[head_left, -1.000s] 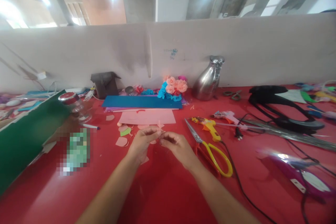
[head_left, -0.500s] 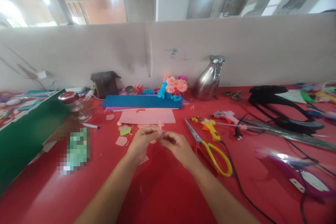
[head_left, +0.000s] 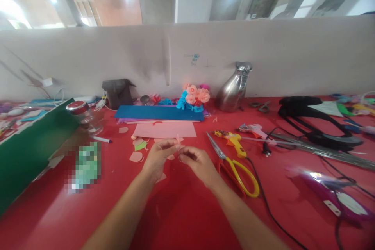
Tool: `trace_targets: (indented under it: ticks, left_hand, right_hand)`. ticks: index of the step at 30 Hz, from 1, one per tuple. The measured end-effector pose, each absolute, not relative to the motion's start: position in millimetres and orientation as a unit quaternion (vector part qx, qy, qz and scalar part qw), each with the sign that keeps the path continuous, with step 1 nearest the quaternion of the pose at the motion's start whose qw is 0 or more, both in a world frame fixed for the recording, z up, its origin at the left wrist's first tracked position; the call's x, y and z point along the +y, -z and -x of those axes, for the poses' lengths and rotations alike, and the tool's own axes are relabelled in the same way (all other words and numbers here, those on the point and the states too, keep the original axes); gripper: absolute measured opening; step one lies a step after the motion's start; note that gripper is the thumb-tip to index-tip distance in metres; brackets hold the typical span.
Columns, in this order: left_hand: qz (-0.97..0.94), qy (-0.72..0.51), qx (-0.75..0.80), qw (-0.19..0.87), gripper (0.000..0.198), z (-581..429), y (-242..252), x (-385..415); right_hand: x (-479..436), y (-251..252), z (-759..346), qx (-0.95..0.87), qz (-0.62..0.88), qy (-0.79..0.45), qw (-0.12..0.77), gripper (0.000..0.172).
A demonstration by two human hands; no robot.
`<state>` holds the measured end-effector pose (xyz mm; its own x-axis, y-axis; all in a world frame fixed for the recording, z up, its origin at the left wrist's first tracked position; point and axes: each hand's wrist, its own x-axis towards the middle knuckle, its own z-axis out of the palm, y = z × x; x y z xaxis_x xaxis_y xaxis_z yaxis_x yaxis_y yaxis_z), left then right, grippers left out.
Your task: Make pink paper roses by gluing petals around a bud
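Observation:
My left hand (head_left: 159, 159) and my right hand (head_left: 200, 163) meet at the middle of the red table. Fingers and thumb of the left pinch a small pink paper piece (head_left: 178, 139), whose thin tip sticks up above them. My right hand's fingertips are pinched together at its lower end; the part between the fingers is hidden. Cut pink petals (head_left: 136, 156) and a green paper piece (head_left: 140, 146) lie left of the hands. Behind them is a pink paper sheet (head_left: 165, 129).
Yellow-handled scissors (head_left: 243, 177), a yellow glue gun (head_left: 234, 141) and a pink glue gun (head_left: 254, 129) lie to the right. Farther back are paper flowers (head_left: 195, 97), blue sheets (head_left: 159, 113) and a steel jug (head_left: 233, 90). A glass jar (head_left: 88, 119) stands left, beside a green board (head_left: 35, 152).
Both hands stay pinched at the pink paper piece, with barely any movement. The whole view has shifted very slightly.

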<state>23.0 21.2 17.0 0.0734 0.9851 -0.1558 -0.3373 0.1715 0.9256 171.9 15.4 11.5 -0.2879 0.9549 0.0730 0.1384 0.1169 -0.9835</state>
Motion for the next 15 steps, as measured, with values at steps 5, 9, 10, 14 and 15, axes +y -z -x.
trace_targets:
  ticks: [5, 9, 10, 14, 15]
  left_hand:
    - [-0.403, -0.512, 0.427, 0.626, 0.019, -22.6, -17.4, 20.7]
    - [-0.421, -0.505, 0.406, 0.634, 0.016, -21.8, -16.3, 20.7]
    - [-0.424, -0.502, 0.406, 0.635, 0.016, -21.5, -15.9, 20.8]
    - [-0.435, -0.495, 0.403, 0.635, 0.017, -20.1, -14.9, 21.2]
    - [-0.437, -0.496, 0.399, 0.636, 0.017, -19.8, -14.8, 21.3]
  right_hand:
    - [16.0, -10.9, -171.7, -0.637, 0.424, -0.5, 0.406, 0.013]
    - [16.2, -10.4, -171.4, -0.641, 0.414, -0.503, 0.406, 0.012]
    - [16.1, -10.4, -171.4, -0.642, 0.413, -0.503, 0.405, 0.012]
    - [15.9, -10.4, -171.6, -0.646, 0.413, -0.501, 0.401, 0.012]
    - [16.0, -10.0, -171.6, -0.646, 0.41, -0.504, 0.4, 0.013]
